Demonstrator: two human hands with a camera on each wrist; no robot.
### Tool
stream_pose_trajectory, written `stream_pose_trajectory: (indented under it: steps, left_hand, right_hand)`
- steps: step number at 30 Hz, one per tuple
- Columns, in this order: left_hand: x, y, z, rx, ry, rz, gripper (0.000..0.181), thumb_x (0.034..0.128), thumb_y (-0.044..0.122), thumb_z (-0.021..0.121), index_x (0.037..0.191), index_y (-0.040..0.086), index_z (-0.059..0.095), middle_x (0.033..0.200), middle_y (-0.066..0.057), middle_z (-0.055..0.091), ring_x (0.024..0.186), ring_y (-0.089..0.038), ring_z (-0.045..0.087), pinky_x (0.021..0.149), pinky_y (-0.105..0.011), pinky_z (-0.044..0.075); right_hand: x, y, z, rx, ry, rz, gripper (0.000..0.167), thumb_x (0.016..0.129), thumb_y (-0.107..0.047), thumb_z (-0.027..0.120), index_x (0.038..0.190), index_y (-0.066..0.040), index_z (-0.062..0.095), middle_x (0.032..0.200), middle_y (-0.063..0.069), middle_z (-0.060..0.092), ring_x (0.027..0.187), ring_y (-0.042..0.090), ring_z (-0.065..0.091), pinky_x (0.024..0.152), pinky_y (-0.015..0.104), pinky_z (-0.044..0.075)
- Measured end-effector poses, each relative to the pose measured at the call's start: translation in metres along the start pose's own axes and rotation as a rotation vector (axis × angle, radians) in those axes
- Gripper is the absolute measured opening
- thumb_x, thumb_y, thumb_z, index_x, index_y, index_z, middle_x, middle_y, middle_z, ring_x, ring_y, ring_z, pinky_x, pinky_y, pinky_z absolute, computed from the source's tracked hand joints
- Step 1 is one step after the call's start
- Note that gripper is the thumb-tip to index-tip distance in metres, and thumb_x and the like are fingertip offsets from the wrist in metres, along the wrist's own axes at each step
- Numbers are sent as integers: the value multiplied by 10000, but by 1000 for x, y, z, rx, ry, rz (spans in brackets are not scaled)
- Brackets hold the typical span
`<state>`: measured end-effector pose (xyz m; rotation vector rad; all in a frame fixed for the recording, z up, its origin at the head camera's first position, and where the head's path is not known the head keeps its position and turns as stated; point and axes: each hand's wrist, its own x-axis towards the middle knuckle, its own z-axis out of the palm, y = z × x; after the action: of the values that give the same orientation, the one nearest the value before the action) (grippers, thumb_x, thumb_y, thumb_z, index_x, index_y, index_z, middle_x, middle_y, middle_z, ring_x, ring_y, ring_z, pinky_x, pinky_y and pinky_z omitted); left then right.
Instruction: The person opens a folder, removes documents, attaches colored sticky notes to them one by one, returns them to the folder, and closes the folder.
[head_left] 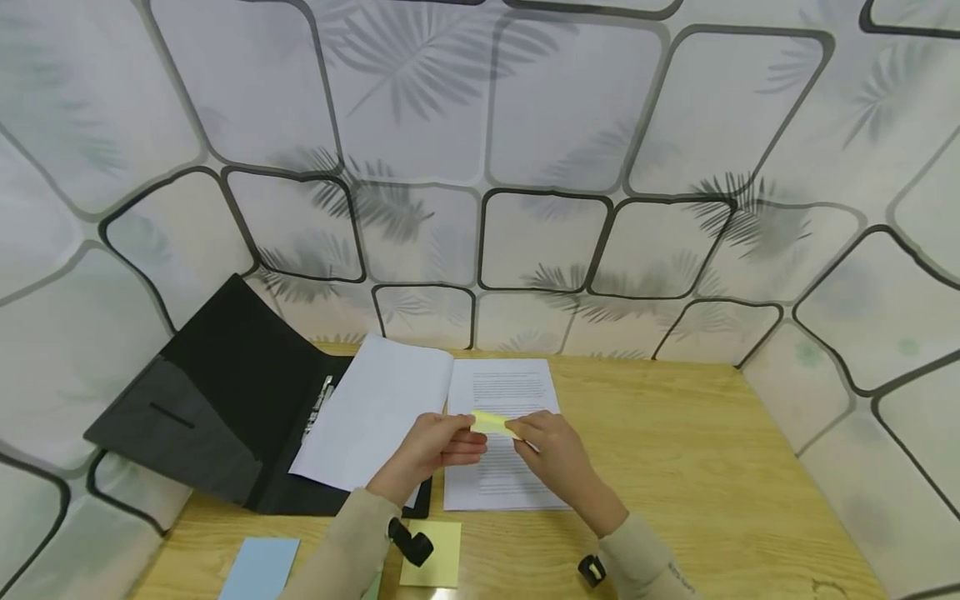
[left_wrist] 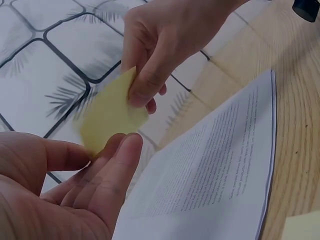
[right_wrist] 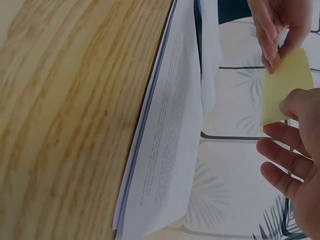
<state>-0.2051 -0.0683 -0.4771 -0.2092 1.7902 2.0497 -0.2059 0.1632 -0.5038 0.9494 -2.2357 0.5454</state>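
Observation:
Both hands hold one yellow sticky note [head_left: 491, 423] in the air above a stack of printed pages [head_left: 506, 479]. The left hand [head_left: 438, 446] pinches its left end between thumb and fingers. At the opposite end, the right hand [head_left: 555, 450] grips it with thumb and index finger; in the right wrist view the other fingers of that hand [right_wrist: 305, 155] spread loosely. The left wrist view shows the note [left_wrist: 112, 115] tilted, its flat face visible. Left of the printed pages, turned white sheets [head_left: 382, 408] lie over an opened black folder [head_left: 225, 400] with a metal clip [head_left: 318, 408].
A yellow sticky pad [head_left: 442, 554] lies on the wooden table [head_left: 675, 467] near the left wrist. Further left is a blue pad [head_left: 260, 567], and a bit of green paper [head_left: 372, 587] shows beside the sleeve. Patterned fabric walls [head_left: 547, 242] surround the table at the back and sides.

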Motion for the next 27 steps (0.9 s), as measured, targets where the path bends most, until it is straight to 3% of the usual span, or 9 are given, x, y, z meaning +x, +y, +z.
stream_pose_trajectory:
  steps: [3,7,11,14,17,21,24,27]
  left_hand:
    - [2,-2,0,-8,12,6,355,1035,154,639,1243,-129,688,885,-134,806,768,-177,801,756,-332,663]
    - [3,-3,1,-8,23,43,348,1042,121,630,1245,-159,668,835,-103,782,726,-171,793,737,-325,662]
    - [3,-4,1,25,41,83,332,1052,116,623,1218,-167,669,792,-62,692,677,-145,768,731,-323,663]
    - [4,-5,1,73,61,110,326,1056,124,624,1221,-152,680,817,-65,644,663,-128,745,730,-322,664]
    - [8,-8,3,116,74,137,319,1057,129,626,1205,-144,698,836,-74,624,659,-120,713,723,-328,665]
    - [14,-14,6,176,89,182,309,1060,130,615,1179,-136,716,851,-108,657,690,-169,745,696,-326,663]
    - [17,-18,10,341,138,310,272,1047,111,624,1154,-110,740,852,-153,734,701,-218,775,621,-292,644]
    - [19,-22,13,636,227,510,226,1018,91,659,1124,-79,763,859,-166,781,716,-243,769,594,-298,619]
  right_hand:
    - [0,0,-2,-4,-17,35,407,728,27,921,1113,-37,805,1005,86,803,912,253,738,769,404,613]
    - [3,1,-7,33,-73,172,408,821,16,864,1216,-8,767,1075,141,797,939,294,747,786,435,626]
    - [7,5,-8,177,-153,367,344,979,-44,725,1322,-15,722,1045,129,807,761,211,710,713,358,614]
    - [11,7,-4,319,-190,497,349,1039,-131,674,1373,-32,695,1011,107,814,687,120,666,667,268,572]
    - [16,9,2,397,-212,575,329,1035,-181,692,1333,-45,727,1009,104,819,745,116,709,673,233,564]
    - [20,15,10,367,-202,593,213,1006,-143,724,1173,-41,807,990,105,823,835,217,762,708,293,603]
    - [20,22,16,325,-184,592,170,996,-112,724,1101,-25,825,1006,117,823,913,280,785,762,385,637]
    - [18,31,21,317,-195,605,181,995,-108,723,1105,0,819,1043,141,818,978,319,786,825,469,638]
